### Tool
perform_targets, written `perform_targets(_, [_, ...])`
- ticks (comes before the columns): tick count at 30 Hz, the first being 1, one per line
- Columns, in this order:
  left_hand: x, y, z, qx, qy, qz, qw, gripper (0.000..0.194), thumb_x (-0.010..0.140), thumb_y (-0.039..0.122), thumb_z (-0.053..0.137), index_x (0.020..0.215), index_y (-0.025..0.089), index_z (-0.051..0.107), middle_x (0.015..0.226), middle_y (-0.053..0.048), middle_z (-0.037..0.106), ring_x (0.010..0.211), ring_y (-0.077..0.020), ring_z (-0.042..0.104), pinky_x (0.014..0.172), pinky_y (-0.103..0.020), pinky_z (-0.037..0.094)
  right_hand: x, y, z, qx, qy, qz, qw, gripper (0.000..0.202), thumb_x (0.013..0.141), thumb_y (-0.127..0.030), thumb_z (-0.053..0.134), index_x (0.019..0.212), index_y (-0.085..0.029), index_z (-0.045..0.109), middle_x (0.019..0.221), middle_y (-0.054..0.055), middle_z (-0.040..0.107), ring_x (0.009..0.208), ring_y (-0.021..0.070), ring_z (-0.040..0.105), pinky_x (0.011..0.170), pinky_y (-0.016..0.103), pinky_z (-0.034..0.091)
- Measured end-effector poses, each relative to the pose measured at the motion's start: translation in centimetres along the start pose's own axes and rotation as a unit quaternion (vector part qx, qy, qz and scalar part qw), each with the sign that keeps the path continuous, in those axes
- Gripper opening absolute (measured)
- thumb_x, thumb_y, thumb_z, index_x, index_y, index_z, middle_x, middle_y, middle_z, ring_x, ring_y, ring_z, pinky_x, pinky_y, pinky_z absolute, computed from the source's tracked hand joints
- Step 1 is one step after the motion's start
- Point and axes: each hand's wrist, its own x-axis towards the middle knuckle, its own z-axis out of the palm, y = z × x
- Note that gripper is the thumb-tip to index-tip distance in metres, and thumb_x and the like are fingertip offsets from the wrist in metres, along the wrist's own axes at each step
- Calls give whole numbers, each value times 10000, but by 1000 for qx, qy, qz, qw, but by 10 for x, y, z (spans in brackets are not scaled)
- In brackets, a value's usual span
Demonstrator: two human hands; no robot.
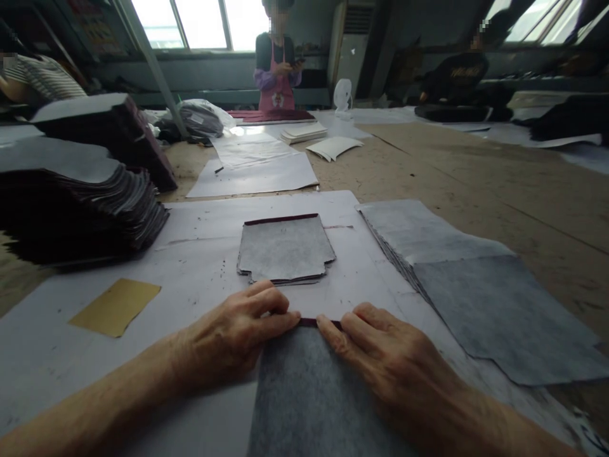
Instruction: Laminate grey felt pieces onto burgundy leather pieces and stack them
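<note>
A grey fabric piece point(304, 393) lies on white paper at the bottom centre, its far edge folded over into a narrow dark red strip. My left hand point(242, 327) pinches the left end of that fold, fingers closed. On the right part of the same strip, my right hand point(385, 355) presses with its fingers together. Just beyond both hands rests a small stack of grey pieces point(285, 247), the top one with a dark red far edge.
Tall stacks of dark pieces point(80, 209) stand at the left, near a yellow card point(117, 306). Larger grey sheets point(480, 285) lie at the right. Beyond are white sheets point(257, 174) and a person in a pink apron point(278, 76); others sit at both sides.
</note>
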Motion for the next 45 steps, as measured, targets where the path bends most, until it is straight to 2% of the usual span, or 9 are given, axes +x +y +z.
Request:
perform_targets(8, [2,3,2,20,-18,8,1000,325,808,13,371,1085,99,519,848,-91,532,772,-174,455,691,-337,465,17,-10,-4,-81,-19,-15,996,367,636,27,413,909,-73,638,788,105,591,677,222,508,581,359,489])
perform_targets(12, [2,4,-1,6,-39,3,999,298,820,26,357,1052,86,534,829,-90,527,776,-183,456,709,-350,461,30,-15,6,-28,34,-21,999,294,709,12,381,813,-77,641,733,104,572,671,217,496,575,348,480])
perform_targets(15, [-5,1,-4,-3,-25,-15,1000,362,762,-10,376,1072,101,526,850,-88,531,786,-182,469,700,-332,467,31,-13,16,40,62,-28,997,307,768,11,333,797,-71,628,723,100,559,658,194,473,580,323,482])
perform_targets(21, [-19,-5,-6,1,18,-26,999,397,732,-26,408,1084,112,530,850,-85,543,781,-174,489,684,-323,472,27,-4,22,128,67,-6,989,342,799,-4,315,1002,-29,590,810,125,561,746,197,481,637,330,501])
perform_targets(27, [-21,-6,-7,8,24,-31,999,423,746,-20,383,1130,108,509,877,-93,539,804,-171,488,695,-324,474,30,-2,18,106,-21,-14,994,506,703,-1,351,1181,-44,511,881,131,546,785,205,482,625,314,507])
perform_targets(32, [-30,17,-8,30,71,-77,994,377,725,-3,400,1061,101,536,866,-96,530,753,-174,473,655,-340,454,34,-2,15,97,-79,-17,992,608,650,18,347,1242,-60,469,902,134,521,793,202,482,609,301,503])
perform_targets(37, [-33,40,-6,39,35,-103,993,237,741,63,430,943,67,553,732,-90,515,659,-180,445,568,-342,421,36,-1,16,95,-117,0,989,675,632,24,351,1270,-173,453,882,103,493,692,162,482,524,252,461])
perform_targets(42, [-36,39,-2,37,33,-107,993,295,736,84,426,1006,77,544,754,-93,510,672,-189,434,584,-356,398,44,-5,13,84,-185,22,979,766,595,37,388,1307,-245,396,857,74,482,620,128,464,514,236,432])
perform_targets(45, [-37,39,-1,24,35,-116,992,294,733,93,419,999,106,544,777,-82,510,677,-187,431,598,-356,387,50,-6,9,79,-206,18,975,818,579,40,392,1307,-332,377,822,46,483,604,130,473,512,241,416])
